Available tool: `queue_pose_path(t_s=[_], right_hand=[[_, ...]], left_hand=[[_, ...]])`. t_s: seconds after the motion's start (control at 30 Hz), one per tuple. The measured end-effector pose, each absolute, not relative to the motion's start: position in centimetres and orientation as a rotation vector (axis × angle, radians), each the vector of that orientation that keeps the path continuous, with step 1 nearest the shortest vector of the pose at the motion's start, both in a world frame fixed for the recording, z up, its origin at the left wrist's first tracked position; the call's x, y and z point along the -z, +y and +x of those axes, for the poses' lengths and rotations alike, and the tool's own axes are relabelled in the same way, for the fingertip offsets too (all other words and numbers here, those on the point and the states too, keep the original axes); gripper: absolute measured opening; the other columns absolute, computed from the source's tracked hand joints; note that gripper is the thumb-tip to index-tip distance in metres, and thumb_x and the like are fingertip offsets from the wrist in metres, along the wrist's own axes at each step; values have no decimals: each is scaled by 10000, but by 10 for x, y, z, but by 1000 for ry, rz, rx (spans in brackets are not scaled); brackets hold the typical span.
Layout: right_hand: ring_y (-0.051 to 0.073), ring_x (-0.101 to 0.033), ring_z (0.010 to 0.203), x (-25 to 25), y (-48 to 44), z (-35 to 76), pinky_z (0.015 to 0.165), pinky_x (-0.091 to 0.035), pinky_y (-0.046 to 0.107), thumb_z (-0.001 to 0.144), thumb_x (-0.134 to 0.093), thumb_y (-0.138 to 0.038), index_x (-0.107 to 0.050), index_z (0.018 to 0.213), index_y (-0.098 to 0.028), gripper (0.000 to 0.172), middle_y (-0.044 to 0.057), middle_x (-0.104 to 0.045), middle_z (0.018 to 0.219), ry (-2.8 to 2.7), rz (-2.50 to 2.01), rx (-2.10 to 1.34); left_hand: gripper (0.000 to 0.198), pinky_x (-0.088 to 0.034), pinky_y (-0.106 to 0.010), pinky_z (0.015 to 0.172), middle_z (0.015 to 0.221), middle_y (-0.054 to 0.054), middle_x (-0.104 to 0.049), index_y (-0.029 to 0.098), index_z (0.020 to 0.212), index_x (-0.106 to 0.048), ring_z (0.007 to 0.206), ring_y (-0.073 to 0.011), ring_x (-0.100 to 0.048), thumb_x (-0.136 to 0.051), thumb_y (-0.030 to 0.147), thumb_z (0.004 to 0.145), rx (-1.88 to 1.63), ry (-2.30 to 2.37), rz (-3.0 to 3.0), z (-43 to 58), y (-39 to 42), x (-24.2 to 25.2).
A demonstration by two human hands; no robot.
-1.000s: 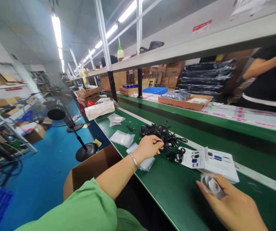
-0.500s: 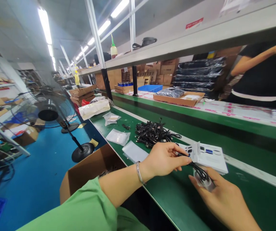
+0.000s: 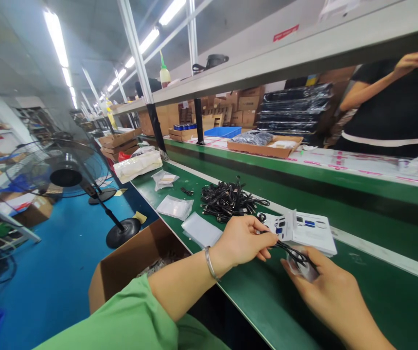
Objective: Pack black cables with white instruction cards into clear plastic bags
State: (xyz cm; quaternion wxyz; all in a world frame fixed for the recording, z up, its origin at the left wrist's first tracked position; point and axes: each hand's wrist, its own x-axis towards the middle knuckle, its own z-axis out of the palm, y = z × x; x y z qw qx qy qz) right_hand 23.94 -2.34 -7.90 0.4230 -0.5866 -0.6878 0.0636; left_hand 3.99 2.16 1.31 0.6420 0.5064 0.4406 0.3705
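My left hand (image 3: 245,242), with a silver bracelet at the wrist, pinches one end of a bundled black cable (image 3: 285,247). The rest of the bundle reaches into a small clear plastic bag (image 3: 308,272). My right hand (image 3: 327,282) is closed around that bag and the cable's other end. Behind my left hand lies a tangled pile of black cables (image 3: 227,198). White printed leaflets (image 3: 314,234) rest on the green bench just beyond both hands. Left of my wrist are a stack of flat clear bags (image 3: 201,230) and a filled clear packet (image 3: 175,207).
A cardboard box (image 3: 121,270) stands beside the bench, below my left forearm. A pedestal fan (image 3: 66,167) is on the blue floor. Overhead runs a grey shelf (image 3: 267,73). Across the bench are a shallow carton (image 3: 267,146), a blue tray (image 3: 223,131) and another person (image 3: 391,107).
My left hand has shifted slightly left along the cable, and more of the cable shows between my hands. The whole view has drifted a little. The other person's hand now shows something pale.
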Motion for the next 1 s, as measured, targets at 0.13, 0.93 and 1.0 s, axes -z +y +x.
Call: queue_pose_path(t_s=[0.13, 0.93, 1.0], right_hand=[[223, -732, 621, 80, -23, 239, 559, -507, 307, 865, -667, -455, -764, 974, -284, 225, 19, -817, 812, -1717, -1491, -195], [257, -751, 662, 87, -22, 245, 612, -563, 348, 825, -687, -548, -763, 1026, -289, 337, 39, -829, 862, -1644, -1612, -223], [259, -736, 637, 88, -22, 246, 605, -553, 359, 832, -685, -542, -757, 1055, -286, 347, 44, -820, 851, -1655, -1620, -163]], left_hand=[[403, -459, -162, 428, 482, 46, -602, 139, 737, -609, 418, -76, -561, -984, 273, 682, -885, 985, 1149, 39, 23, -7], [273, -437, -157, 446, 481, 72, -585, 148, 749, -614, 420, -68, -549, -875, 73, 729, -897, 1015, 1175, 36, 22, 2], [269, -450, -159, 446, 494, 70, -592, 149, 745, -609, 422, -70, -556, -861, 55, 736, -889, 1038, 1165, 36, 19, 1]])
